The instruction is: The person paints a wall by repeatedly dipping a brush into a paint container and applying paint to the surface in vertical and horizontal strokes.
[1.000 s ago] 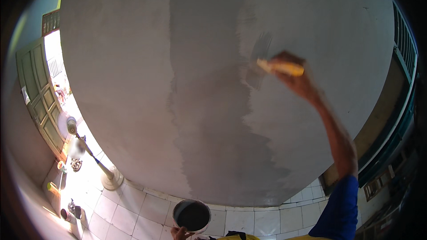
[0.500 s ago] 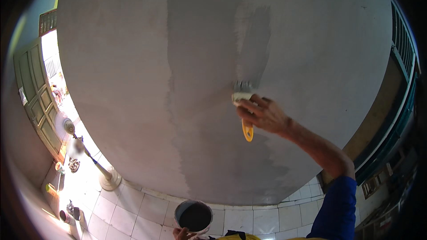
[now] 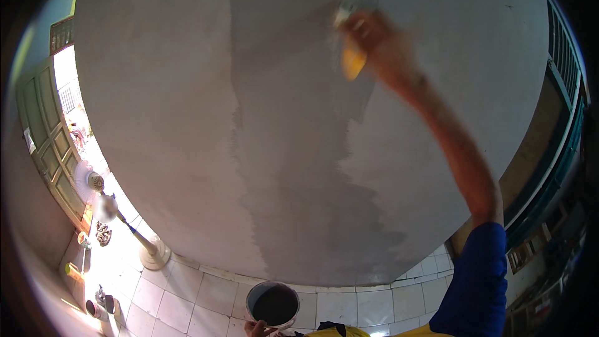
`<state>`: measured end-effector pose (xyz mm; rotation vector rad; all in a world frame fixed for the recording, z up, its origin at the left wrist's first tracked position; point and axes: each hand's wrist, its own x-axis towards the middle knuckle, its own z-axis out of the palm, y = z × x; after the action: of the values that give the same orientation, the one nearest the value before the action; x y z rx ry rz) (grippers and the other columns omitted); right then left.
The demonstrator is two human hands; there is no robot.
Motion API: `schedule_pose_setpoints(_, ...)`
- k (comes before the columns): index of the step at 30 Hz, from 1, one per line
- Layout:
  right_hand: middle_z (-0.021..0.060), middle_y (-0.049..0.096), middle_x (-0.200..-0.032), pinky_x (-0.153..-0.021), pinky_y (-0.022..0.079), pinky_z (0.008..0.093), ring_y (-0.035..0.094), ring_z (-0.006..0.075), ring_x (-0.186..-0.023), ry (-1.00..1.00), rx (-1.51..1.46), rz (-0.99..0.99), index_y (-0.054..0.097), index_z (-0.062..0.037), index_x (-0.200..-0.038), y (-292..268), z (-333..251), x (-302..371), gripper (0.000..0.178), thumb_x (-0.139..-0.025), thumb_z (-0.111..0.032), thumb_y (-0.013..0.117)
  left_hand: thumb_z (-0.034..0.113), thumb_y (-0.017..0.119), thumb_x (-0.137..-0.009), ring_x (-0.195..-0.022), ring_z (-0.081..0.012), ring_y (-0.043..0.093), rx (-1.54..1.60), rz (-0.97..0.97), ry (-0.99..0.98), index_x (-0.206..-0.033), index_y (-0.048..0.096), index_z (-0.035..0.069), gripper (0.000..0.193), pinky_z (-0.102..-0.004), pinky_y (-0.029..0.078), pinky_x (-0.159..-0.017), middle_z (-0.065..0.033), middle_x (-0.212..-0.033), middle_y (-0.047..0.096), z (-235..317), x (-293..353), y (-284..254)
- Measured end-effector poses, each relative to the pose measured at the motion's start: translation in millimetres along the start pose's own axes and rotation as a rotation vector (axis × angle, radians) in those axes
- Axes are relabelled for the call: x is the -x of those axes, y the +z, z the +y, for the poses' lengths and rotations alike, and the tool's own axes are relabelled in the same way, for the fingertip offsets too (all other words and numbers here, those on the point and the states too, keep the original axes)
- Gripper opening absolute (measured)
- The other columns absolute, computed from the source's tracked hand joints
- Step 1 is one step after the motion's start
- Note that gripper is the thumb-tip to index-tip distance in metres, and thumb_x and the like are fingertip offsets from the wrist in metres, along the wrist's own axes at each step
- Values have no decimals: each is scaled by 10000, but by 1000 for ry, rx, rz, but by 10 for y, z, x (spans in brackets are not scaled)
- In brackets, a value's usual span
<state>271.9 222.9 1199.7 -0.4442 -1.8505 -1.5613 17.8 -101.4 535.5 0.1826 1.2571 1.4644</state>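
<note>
My right hand (image 3: 382, 43), smeared by motion, is closed round a paintbrush (image 3: 354, 61) with a yellow handle, its bristle end up against the wall (image 3: 430, 143). Down the wall's middle runs a darker grey band of wet paint (image 3: 287, 118) with ragged edges; the surface on both sides is paler. At the bottom, my left hand (image 3: 256, 329) grips the rim of a round bucket (image 3: 296, 319) that holds dark grey paint (image 3: 274, 306). Only part of that hand shows, with fingers at the bucket's near left edge.
White floor tiles (image 3: 212, 293) meet the wall's foot. On the left stand a pedestal fan (image 3: 150, 253) and an open panelled door (image 3: 53, 131) with bright light beside it. Several small items, among them a cup (image 3: 93, 309), lie near the doorway. A green railing (image 3: 564, 56) is at the right.
My right hand has swept the paintbrush up the wall from mid-height. The dark band is now filled in wider on its right side. My left hand and the bucket stay nearly in place.
</note>
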Motion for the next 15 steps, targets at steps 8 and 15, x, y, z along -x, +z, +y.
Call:
schedule_pose_setpoints(8,31,608,-1021,-734,541,370,617,233,-942,-46,-319,-194,614,-145,-977,51,-691,303,185,-797,-158,655,77,693,-794,-628,-255,582,1,88,-33,-918,421,-29,316,-453,632,-563,-138,-800,505,-2,-115,-76)
schedule_pose_setpoints(15,108,667,-925,-718,499,393,608,293,-840,532,-359,19,652,-42,-937,-258,839,-1111,113,-853,-98,601,81,701,-784,-640,-250,584,-19,70,12,-878,424,-23,311,-434,629,-554,-117,-790,475,102,-75,-82)
